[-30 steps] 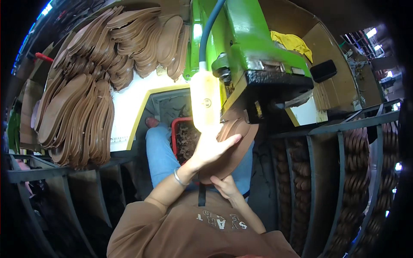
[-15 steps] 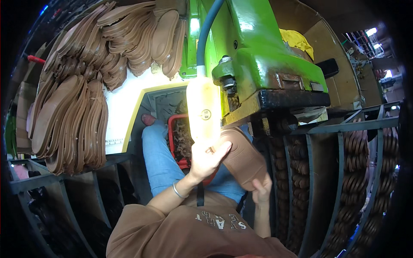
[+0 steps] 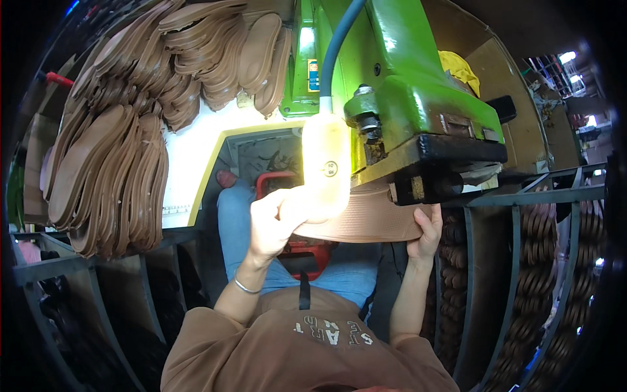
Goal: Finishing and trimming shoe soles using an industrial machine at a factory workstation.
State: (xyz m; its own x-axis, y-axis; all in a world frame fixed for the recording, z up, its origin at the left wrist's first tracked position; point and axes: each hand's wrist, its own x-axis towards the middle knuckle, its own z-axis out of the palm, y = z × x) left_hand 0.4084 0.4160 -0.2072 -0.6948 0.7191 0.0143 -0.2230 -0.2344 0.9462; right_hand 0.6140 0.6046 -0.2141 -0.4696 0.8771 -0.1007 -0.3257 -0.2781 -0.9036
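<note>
A brown shoe sole (image 3: 375, 221) is held crosswise between my two hands, under the head of a green machine (image 3: 424, 108). My left hand (image 3: 271, 222) grips its left end, its fingers partly lost in the glare of a bright lamp (image 3: 325, 166). At the other end, my right hand (image 3: 426, 232) pinches the sole between thumb and fingers. The sole's far edge is hidden behind the lamp and the dark lower part of the machine head.
Several brown soles (image 3: 108, 176) stand stacked on a white table (image 3: 186, 163) at the left. A red basket (image 3: 313, 255) sits below between my legs. Racks of soles (image 3: 535, 261) stand at the right. A cardboard box (image 3: 516, 124) holds yellow cloth (image 3: 460, 70).
The sole has swung from a slanting position to nearly level and moved up under the machine head. My left hand shifted left; my right hand rose and moved right.
</note>
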